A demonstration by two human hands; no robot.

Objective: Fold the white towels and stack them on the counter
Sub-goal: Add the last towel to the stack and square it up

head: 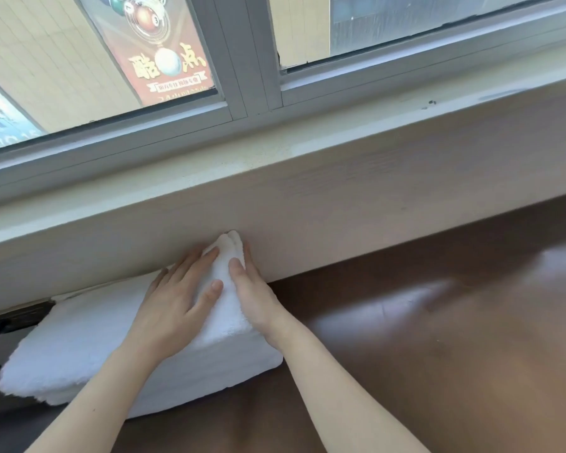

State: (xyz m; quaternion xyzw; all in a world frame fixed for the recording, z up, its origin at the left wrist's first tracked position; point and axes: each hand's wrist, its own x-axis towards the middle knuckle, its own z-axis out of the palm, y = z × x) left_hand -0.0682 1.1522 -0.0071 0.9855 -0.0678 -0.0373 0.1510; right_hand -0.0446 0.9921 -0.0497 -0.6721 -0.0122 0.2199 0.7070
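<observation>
A stack of folded white towels point(89, 348) lies on the dark brown counter point(438, 354), pushed against the pale panel below the window sill. My left hand point(180, 299) rests flat on top of the stack, fingers spread. My right hand point(252, 292) presses along the stack's right edge, thumb on top, fingers down the side near the far corner. The far right corner of the top towel point(231, 243) pokes up against the panel between my hands.
A pale sill and panel point(373, 178) run across the back, with a grey-framed window point(242, 60) above. A black cable and socket point(10, 322) sit at the left behind the stack. The glossy counter stretches to the right.
</observation>
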